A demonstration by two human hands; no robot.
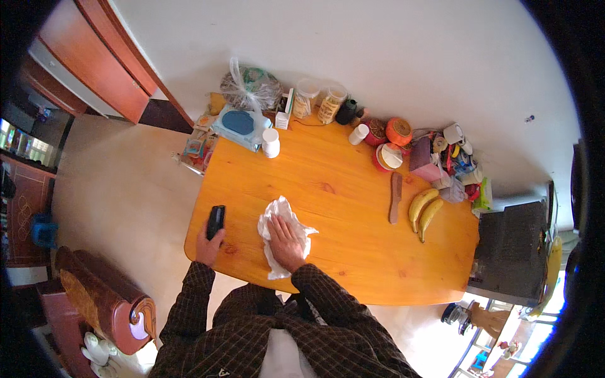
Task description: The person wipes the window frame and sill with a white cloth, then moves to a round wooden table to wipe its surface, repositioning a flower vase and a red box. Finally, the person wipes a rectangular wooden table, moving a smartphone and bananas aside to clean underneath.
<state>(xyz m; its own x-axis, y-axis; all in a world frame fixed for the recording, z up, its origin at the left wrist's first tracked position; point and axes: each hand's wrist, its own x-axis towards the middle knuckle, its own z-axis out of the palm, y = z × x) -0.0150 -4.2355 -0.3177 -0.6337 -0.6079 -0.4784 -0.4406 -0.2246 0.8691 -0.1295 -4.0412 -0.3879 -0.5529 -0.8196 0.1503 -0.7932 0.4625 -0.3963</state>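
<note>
My right hand (286, 241) lies flat with its fingers stretched out, pressing on a crumpled white cloth or tissue (279, 210) near the front of the wooden table (331, 231). In my left hand (208, 245), at the table's left edge, is a small black object (216, 221), perhaps a phone or a case. Behind the cloth stands a white bottle (271, 143), beside a blue pack of wipes (238, 124). To the right lie a brown wooden comb (395, 198) and two bananas (423, 212).
Along the wall stand a plastic-bagged bundle (253, 87), clear jars (306, 99), a second white bottle (358, 134), round red and orange containers (399, 131) and a pink box of odds and ends (425, 160). A dark box-like appliance (510, 250) borders the table's right end.
</note>
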